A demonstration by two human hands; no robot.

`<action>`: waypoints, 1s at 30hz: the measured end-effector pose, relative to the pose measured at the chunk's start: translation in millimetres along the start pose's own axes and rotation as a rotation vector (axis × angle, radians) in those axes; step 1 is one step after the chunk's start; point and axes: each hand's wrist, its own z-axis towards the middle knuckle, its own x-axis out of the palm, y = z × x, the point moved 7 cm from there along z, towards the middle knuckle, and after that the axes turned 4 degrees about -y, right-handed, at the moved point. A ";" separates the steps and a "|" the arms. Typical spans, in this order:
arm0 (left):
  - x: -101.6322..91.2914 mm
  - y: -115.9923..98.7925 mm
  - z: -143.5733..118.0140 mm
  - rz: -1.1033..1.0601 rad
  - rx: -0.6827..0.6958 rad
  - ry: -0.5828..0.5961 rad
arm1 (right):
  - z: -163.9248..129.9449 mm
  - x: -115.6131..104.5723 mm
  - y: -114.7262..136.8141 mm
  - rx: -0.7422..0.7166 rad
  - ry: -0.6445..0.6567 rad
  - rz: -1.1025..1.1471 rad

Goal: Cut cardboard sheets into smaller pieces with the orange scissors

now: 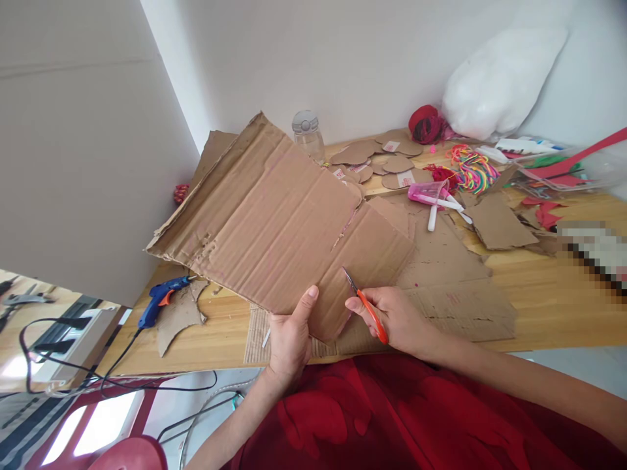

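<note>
A large sheet of corrugated cardboard (pixel 274 215) is tilted up over the table, its lower edge in my left hand (pixel 291 333). My left thumb presses on its face while the fingers are hidden behind it. In my right hand (pixel 392 316) is a pair of scissors (pixel 368 310) with orange handles. Their blades lie over the lower right part of the cardboard, near a cut that runs in from its upper right edge. Whether the blades touch the sheet, I cannot tell. More flat cardboard (pixel 450 281) lies on the table beneath and to the right.
A blue glue gun (pixel 161 300) with a cord rests at the left by a cardboard scrap (pixel 183 316). Behind stand a clear bottle (pixel 308 134) and several cut cardboard shapes (pixel 353 153). Rightward are a pink cup (pixel 428 192), colourful cords (pixel 473 170) and a white bag (pixel 504 85).
</note>
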 end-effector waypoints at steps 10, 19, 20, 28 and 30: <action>-5.2 -8.1 4.4 0.082 0.110 0.011 | -3.9 15.9 -12.3 0.086 0.066 0.281; -19.3 -20.7 21.9 0.103 0.145 -0.079 | -23.3 15.9 14.6 -0.045 0.279 0.176; -19.2 -20.4 22.1 0.106 0.136 -0.065 | -23.7 14.0 17.8 -0.045 0.280 0.169; -21.4 -16.5 14.9 0.126 0.110 -0.016 | -11.6 7.4 21.6 0.084 0.304 0.285; -21.1 -16.7 13.4 0.134 0.107 -0.007 | -9.4 8.0 21.1 0.085 0.304 0.281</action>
